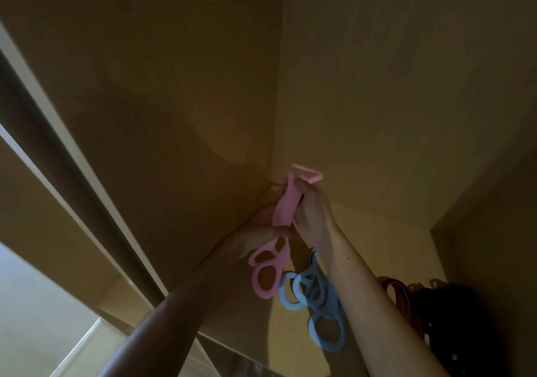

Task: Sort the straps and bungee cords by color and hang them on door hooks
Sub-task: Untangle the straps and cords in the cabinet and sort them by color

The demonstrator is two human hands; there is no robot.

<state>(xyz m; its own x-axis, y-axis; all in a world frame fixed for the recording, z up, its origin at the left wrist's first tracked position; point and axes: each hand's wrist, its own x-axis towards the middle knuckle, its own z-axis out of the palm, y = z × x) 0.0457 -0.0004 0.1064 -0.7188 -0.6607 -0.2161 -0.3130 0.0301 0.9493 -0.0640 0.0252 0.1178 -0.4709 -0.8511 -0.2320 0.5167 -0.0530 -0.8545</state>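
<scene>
Both hands up at the door corner: left hand (pixel 261 231) and right hand (pixel 312 211) each clenched around the pink strap (pixel 286 205), its top loop (pixel 305 174) raised beside a faint hook (pixel 274 186), lower rings dangling. Blue straps (pixel 313 298) already hang just below-right; dark red and black ones further right. Best approach, I judge: spread the top loop with 1 hand, steady the body with the other, seat it fully.

Both forearms are bare right down to the bottom edge of the shot, no sleeves showing anywhere. The left hand (pixel 255 231) and right hand (pixel 312 211) are bare too: no gloves, rings, watch or bracelets that I can make out.
</scene>
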